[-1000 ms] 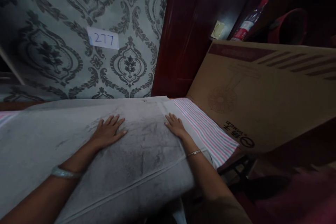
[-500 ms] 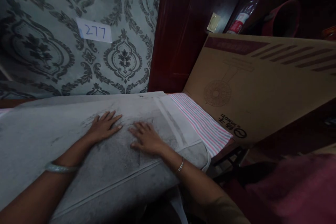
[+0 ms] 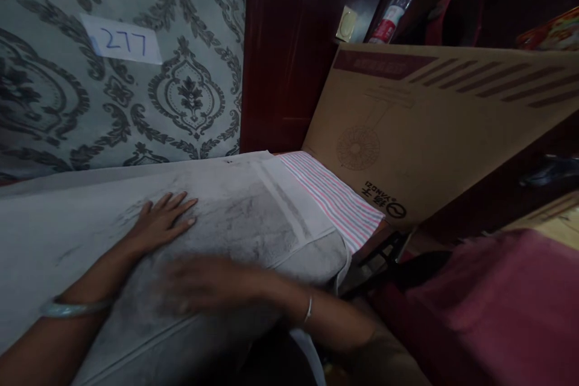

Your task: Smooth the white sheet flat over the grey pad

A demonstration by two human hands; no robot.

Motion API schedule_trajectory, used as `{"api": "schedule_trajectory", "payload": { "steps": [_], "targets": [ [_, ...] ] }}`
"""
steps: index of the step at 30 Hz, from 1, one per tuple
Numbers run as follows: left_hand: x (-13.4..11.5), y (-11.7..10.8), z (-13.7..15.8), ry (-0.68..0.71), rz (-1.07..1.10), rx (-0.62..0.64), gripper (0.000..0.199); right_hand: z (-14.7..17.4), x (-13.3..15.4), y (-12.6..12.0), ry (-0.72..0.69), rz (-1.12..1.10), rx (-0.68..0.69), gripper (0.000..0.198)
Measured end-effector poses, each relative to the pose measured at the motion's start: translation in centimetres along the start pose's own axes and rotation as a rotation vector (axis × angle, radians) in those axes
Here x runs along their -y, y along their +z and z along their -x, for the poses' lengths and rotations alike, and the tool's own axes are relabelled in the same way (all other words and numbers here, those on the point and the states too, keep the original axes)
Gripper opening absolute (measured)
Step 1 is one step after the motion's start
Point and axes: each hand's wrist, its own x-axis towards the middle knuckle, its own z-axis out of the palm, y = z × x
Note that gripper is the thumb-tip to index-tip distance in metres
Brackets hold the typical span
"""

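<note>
A large piece of grey fabric (image 3: 253,217), darkly smudged and crossed by seams, is spread out in front of me. Its kind does not show. My left hand (image 3: 163,221) lies flat on the fabric, fingers apart, with a pale bangle on the wrist. My right hand (image 3: 208,282) is smeared by motion over the near part of the fabric, closer to me than the left. Whether it touches the fabric cannot be made out. From under the fabric's right end a striped cloth (image 3: 335,196) sticks out.
A big cardboard box (image 3: 420,132) stands upright on the right, with a plastic bottle (image 3: 395,9) behind it. Patterned wallpaper (image 3: 190,99) bearing a paper marked 277 (image 3: 121,41) rises behind the fabric. Reddish cloth (image 3: 511,295) lies at the lower right.
My right hand has swept left and toward me across the fabric. My left hand still lies flat on the same area. The view has shifted right.
</note>
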Motion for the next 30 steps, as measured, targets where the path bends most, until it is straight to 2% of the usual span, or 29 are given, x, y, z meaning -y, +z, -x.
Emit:
{"api": "schedule_trajectory", "payload": {
  "steps": [4, 5, 7, 10, 13, 18, 21, 25, 30],
  "targets": [
    [-0.1, 0.1, 0.0, 0.048, 0.007, -0.012, 0.064, 4.5, -8.1, -1.3, 0.723, -0.149, -0.111, 0.05],
    [-0.1, 0.2, -0.1, 0.057, 0.004, -0.002, 0.063, 6.0, -9.8, -1.1, 0.842, -0.165, -0.126, 0.053],
    [-0.1, 0.3, -0.1, 0.073, -0.007, 0.016, 0.063, 8.6, -12.1, 0.0, 0.994, -0.165, -0.083, 0.056],
    [-0.2, 0.4, -0.1, 0.078, -0.017, 0.017, 0.063, 10.7, -13.2, 2.3, 1.057, -0.132, 0.04, 0.057],
    [-0.6, 0.4, 0.1, 0.083, -0.011, 0.013, 0.064, 11.0, -13.0, 3.8, 1.069, -0.099, 0.073, 0.057],
    [-1.2, 0.5, 0.3, 0.066, -0.087, 0.09, 0.074, 10.9, -12.8, 4.2, 1.064, -0.087, 0.065, 0.057],
    [-1.6, 0.8, 1.1, 0.125, -0.097, 0.077, 0.075, 11.2, -12.9, 4.4, 1.058, -0.065, 0.069, 0.057],
    [-3.0, 1.5, 3.9, 0.259, -0.074, 0.053, 0.075, 11.4, -13.0, 4.7, 1.059, -0.051, 0.063, 0.057],
    [-5.6, 2.3, 9.8, 0.399, -0.033, 0.023, 0.07, 11.6, -13.0, 4.9, 1.049, -0.053, 0.047, 0.057]
  ]
}}
